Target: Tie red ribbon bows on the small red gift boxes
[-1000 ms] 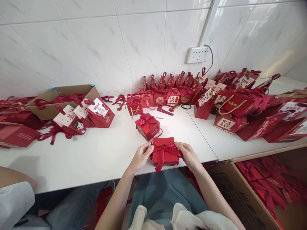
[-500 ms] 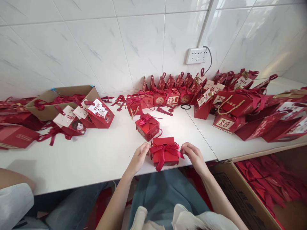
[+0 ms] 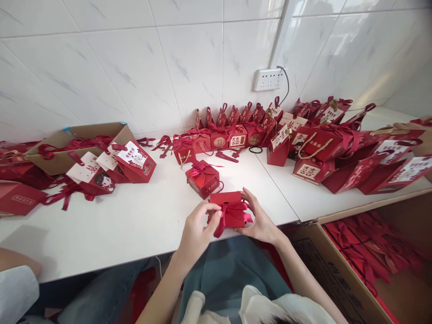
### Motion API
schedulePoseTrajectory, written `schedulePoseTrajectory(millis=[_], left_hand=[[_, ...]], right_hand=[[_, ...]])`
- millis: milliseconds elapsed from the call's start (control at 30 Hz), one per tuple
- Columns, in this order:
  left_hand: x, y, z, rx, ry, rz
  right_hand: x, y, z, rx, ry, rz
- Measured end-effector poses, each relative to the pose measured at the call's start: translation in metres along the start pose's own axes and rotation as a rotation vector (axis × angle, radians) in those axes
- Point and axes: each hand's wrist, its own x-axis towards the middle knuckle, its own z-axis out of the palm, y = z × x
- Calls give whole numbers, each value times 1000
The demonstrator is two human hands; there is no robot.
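A small red gift box (image 3: 231, 201) with a red ribbon bow (image 3: 229, 213) sits near the front edge of the white table (image 3: 135, 225). My left hand (image 3: 197, 229) pinches the left part of the bow with thumb and fingers. My right hand (image 3: 258, 218) cups the box's right side, fingers curled round it. A second tied red box (image 3: 202, 177) rests just behind, apart from both hands.
Rows of red gift boxes (image 3: 232, 132) and red bags (image 3: 337, 148) line the tiled wall and right side. A cardboard box (image 3: 70, 146) with ribbons and tagged bags (image 3: 130, 162) lies left. An open carton (image 3: 357, 270) of red pieces stands below right. Another person's sleeve (image 3: 15, 288) shows lower left.
Both hands have closed in from the box's sides: the left now pinches the bow, the right wraps the box's right side. The box looks slightly tilted and shifted.
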Motion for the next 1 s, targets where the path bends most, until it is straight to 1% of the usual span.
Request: schedulePoseTrajectory(millis=[100, 167, 200, 267, 367, 433, 467, 500, 567, 633, 667, 733, 800, 867, 933, 1000], left_hand=[[-8, 11, 9, 230, 64, 378], [-12, 15, 16, 335, 125, 559], [-13, 16, 19, 367, 146, 617], [-14, 17, 25, 392, 160, 692], [-14, 20, 29, 351, 162, 744], [-13, 22, 30, 272, 177, 715], [-12, 21, 29, 220, 190, 668], [-9, 20, 28, 170, 206, 597], [0, 14, 26, 104, 226, 400], [12, 4, 26, 123, 176, 207], [19, -2, 27, 156, 123, 138], [30, -11, 33, 215, -13, 68], [37, -15, 46, 227, -140, 53], [39, -13, 66, 200, -253, 82], [37, -8, 90, 171, -357, 161], [34, -4, 116, 140, -437, 266]], right_hand=[[-2, -5, -3, -62, 118, -125], [-4, -8, -6, -80, 180, -182], [-5, -10, -7, -83, 200, -196], [-8, -12, -9, -84, 220, -200], [-13, -15, -13, -74, 240, -181], [-15, -16, -16, -82, 255, -179], [-17, -17, -18, -96, 261, -181], [-18, -18, -21, -115, 267, -183], [-22, -21, -27, -164, 278, -176], [-29, -26, -36, -235, 280, -148], [-33, -28, -41, -280, 285, -130], [-44, -33, -51, -381, 325, -94], [-59, -38, -64, -459, 428, -50], [-76, -43, -78, -505, 578, 11], [-95, -47, -95, -518, 760, 95], [-113, -49, -113, -474, 949, 186]])
